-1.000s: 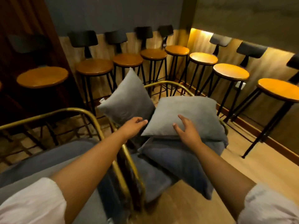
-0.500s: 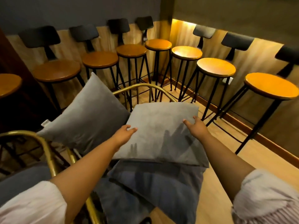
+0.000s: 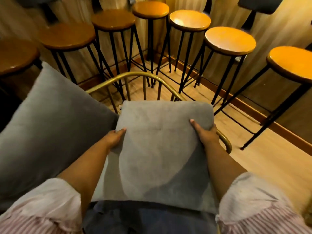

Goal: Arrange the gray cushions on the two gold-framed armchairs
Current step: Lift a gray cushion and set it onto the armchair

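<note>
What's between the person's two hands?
In the head view, the square gray cushion spans the stretch, left hand and right hand gripping its opposite edges.

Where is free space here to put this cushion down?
The bare wood floor right of the gold chair frame, before the stool legs, is free. The chair is crowded: the held cushion, gripped by left hand and right hand, abuts a second cushion.
</note>
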Demonstrator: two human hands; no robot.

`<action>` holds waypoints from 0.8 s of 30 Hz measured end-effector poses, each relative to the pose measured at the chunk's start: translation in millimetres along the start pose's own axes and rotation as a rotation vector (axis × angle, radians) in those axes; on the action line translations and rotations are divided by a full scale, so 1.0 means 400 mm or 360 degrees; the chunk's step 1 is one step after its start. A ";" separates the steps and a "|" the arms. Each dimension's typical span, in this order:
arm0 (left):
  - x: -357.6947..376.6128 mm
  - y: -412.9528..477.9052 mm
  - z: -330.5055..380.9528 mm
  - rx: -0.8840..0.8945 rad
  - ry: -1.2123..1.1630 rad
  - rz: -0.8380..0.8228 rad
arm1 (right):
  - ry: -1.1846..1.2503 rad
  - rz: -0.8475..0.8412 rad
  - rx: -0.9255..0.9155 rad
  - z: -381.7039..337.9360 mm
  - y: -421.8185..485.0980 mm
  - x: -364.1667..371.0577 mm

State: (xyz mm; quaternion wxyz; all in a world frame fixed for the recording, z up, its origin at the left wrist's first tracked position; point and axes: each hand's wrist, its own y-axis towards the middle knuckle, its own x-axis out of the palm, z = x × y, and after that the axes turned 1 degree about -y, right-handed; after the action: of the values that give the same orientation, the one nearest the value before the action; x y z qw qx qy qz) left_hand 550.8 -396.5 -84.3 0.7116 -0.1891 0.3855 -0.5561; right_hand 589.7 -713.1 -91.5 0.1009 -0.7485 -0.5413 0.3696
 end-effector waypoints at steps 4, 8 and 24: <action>0.008 0.058 0.003 -0.0047 -0.0188 -0.0092 | 0.0056 -0.0054 0.0018 0.026 0.010 -0.020; 0.027 0.046 0.013 0.0111 -0.0230 -0.0047 | 0.0129 -0.0065 -0.0041 0.039 0.016 -0.028; -0.027 -0.414 -0.014 0.0658 -0.0400 0.0340 | 0.0514 -0.0204 -0.0394 0.061 -0.272 -0.220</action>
State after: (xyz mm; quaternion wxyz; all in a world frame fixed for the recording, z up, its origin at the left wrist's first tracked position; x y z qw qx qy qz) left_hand 438.7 -436.8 31.5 0.8321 -0.0657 0.1899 -0.5170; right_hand 481.1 -754.1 -9.7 0.1171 -0.7687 -0.6058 0.1684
